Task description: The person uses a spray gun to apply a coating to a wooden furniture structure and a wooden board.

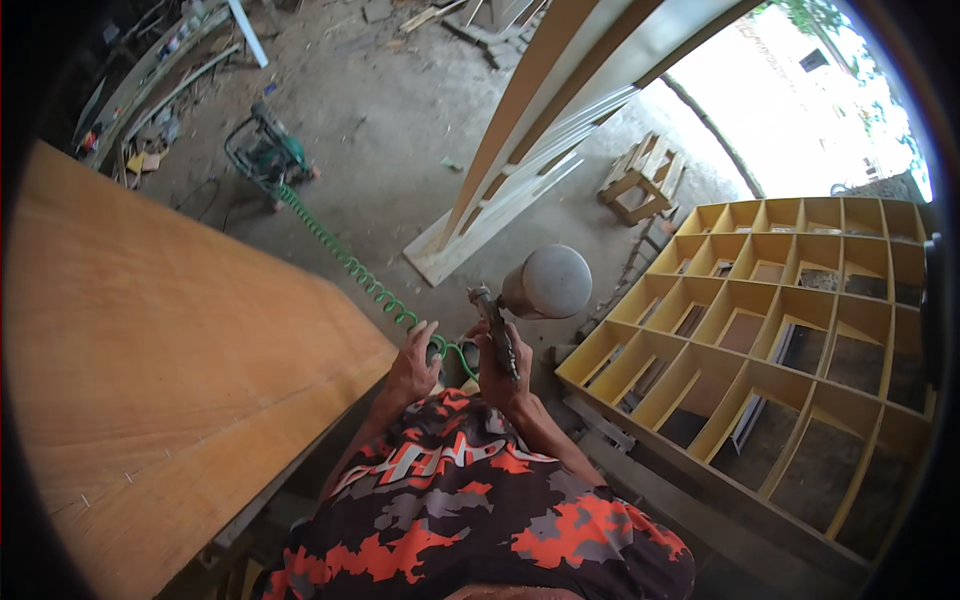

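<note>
In the head view, the right hand is closed around a dark metal spray gun with a round grey cup, before the red-and-black patterned shirt. The left hand curls beside a coiled green hose; I cannot tell if it grips. This hose reaches a green framed machine

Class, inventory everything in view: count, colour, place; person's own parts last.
spray gun: one, grey, centre
coiled hose: one, green, left of centre
air compressor: one, green, upper left
wooden panel: one, orange-brown, left
compartmented frame: one, yellow, right
wooden stool: one, brown, upper right
tall boards: several, brown, white, upper centre
scrap: uncountable, mixed colours, upper left
shirt: one, black, red, grey, bottom
left hand: one, bare, beside hose
right hand: one, bare, gripping gun
</note>
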`<state>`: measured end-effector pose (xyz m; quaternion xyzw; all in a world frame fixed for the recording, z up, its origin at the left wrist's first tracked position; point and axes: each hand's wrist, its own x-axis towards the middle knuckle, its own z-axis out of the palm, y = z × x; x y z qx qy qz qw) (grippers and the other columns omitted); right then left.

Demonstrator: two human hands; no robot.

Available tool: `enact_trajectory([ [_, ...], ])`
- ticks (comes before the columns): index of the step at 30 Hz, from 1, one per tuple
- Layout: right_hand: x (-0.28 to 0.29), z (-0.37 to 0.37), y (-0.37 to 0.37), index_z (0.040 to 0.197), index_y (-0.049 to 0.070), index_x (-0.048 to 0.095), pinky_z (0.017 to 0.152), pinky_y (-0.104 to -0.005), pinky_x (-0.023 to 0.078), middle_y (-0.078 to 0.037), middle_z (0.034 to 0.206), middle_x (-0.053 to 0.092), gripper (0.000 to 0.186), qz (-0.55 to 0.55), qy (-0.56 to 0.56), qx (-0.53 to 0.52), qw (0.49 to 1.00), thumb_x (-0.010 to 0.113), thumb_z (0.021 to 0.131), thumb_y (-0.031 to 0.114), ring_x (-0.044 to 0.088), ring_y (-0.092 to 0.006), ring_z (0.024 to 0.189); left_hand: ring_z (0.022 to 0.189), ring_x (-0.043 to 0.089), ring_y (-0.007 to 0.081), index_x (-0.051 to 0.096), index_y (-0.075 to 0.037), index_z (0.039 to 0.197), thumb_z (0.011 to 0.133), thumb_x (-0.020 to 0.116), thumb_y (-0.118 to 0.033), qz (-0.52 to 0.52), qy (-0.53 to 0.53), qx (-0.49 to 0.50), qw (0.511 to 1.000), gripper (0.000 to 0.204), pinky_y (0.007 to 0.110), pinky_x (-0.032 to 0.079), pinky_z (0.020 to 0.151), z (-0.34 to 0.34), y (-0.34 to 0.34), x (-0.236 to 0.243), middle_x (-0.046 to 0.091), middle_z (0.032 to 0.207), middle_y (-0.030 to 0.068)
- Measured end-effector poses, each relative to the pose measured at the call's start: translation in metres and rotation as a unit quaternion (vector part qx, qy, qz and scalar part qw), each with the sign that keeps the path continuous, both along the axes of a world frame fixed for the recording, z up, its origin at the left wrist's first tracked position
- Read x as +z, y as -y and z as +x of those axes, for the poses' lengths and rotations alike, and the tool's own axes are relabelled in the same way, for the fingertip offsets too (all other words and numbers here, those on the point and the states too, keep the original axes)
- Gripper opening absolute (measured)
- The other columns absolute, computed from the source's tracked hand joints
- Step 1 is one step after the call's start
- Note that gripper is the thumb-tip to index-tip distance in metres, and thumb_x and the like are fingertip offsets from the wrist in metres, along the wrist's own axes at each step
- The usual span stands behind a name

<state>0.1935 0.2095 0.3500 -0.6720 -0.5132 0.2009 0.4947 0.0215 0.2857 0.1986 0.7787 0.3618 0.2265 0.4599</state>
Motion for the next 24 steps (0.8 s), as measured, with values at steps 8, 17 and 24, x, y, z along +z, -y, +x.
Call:
enact_trajectory([
  [8,0.027,0.015,0.012,0.116,0.000,0.070,0.074,-0.0379,0.060,-0.015,0.095,0.078,0.014,0.066,-0.003,-0.042,0.997,0.072,0.107,0.010,0.079,-0.0258,0.082,0.152,0.049,0.0473,0.053,0.003,0.157,0.097,0.063,-0.008,-0.018,0.075,-0.010,0.997,0.062,0.051,0.039,0.129,0.024,-0.014,0.056,0.052,0.162,0.0316],
  [17,0.052,0.028,0.031,0.115,0.001,0.069,0.066,-0.0304,0.051,-0.007,0.092,0.075,0.017,0.070,-0.035,-0.045,0.996,0.067,0.112,0.017,0.059,-0.0082,0.071,0.162,0.029,0.0525,0.050,-0.006,0.162,0.083,0.061,-0.004,0.075,-0.154,-0.091,0.981,0.080,0.057,0.028,0.135,0.035,0.004,-0.005,0.036,0.174,0.0287],
  [24,0.074,0.066,0.052,0.117,-0.002,0.069,0.073,-0.0363,0.059,-0.015,0.093,0.078,0.018,0.091,-0.030,-0.015,0.995,0.068,0.111,0.015,0.078,-0.0230,0.081,0.166,0.021,0.0514,0.046,-0.016,0.169,0.080,0.073,-0.007,0.086,-0.315,-0.119,0.938,0.093,0.070,0.030,0.130,0.050,-0.020,-0.022,0.023,0.182,0.0220],
])
